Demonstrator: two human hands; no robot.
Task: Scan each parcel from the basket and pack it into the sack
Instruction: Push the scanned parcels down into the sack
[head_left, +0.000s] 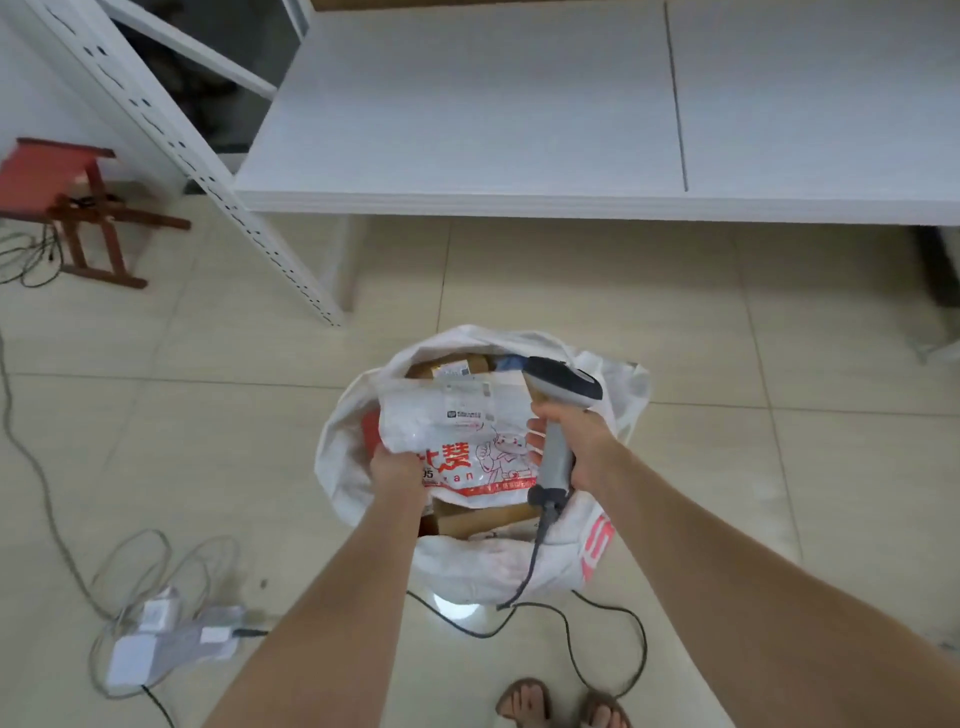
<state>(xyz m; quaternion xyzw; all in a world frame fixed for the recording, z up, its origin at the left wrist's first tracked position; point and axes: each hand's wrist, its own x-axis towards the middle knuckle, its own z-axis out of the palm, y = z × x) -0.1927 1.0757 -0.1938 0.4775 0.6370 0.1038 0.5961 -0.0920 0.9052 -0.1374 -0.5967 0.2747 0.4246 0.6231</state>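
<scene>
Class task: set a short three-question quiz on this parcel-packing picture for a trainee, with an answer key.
1. True or false: the right hand grips the scanner.
2. Relative to the sack, the white parcel held by the left hand is: A at its open mouth; B beside it; C under it.
3. Fill in: the sack stands on the ____.
Key: 1 true; 2 A; 3 floor.
</scene>
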